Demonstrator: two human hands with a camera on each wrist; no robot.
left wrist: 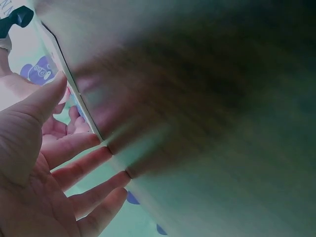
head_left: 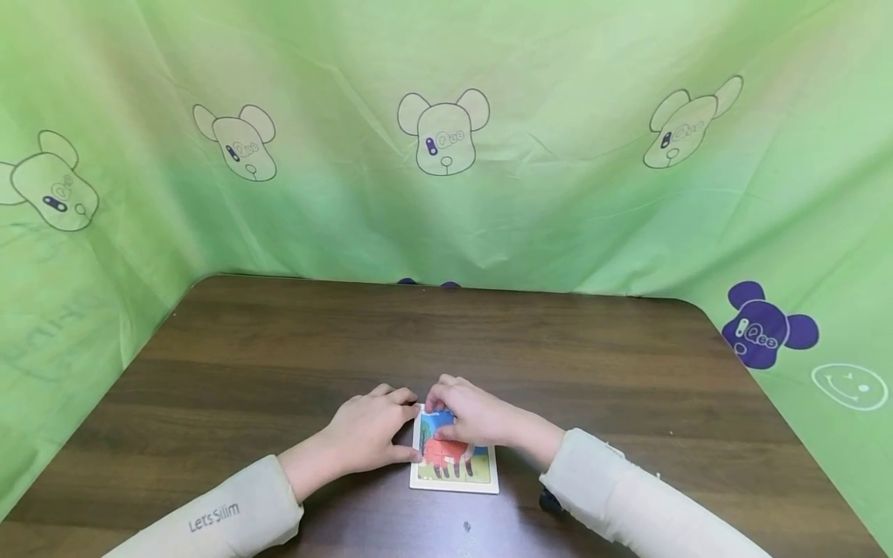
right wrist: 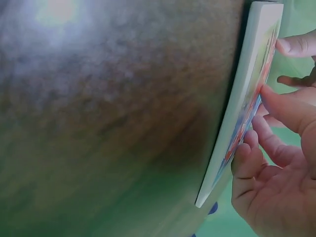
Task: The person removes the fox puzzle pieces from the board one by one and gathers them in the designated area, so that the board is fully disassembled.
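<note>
A picture puzzle in a white frame [head_left: 455,487] lies near the front middle of the table. It shows a red-orange animal with striped legs on grass under blue. At its left side is my left hand [head_left: 370,432], thumb touching the frame's left edge and fingers stretched forward; in the left wrist view its fingers [left wrist: 84,160] look nearly straight and spread. My right hand [head_left: 477,415] reaches over the puzzle's upper right part, hiding it. The right wrist view shows its thumb [right wrist: 281,106] and curled fingers touching the picture. Whether they pinch a single piece cannot be made out.
The dark brown wooden table [head_left: 335,333] has rounded far corners. A green cloth [head_left: 446,225] printed with bear heads hangs behind it and along both sides. A small dark object [head_left: 550,502] shows under the right sleeve's cuff.
</note>
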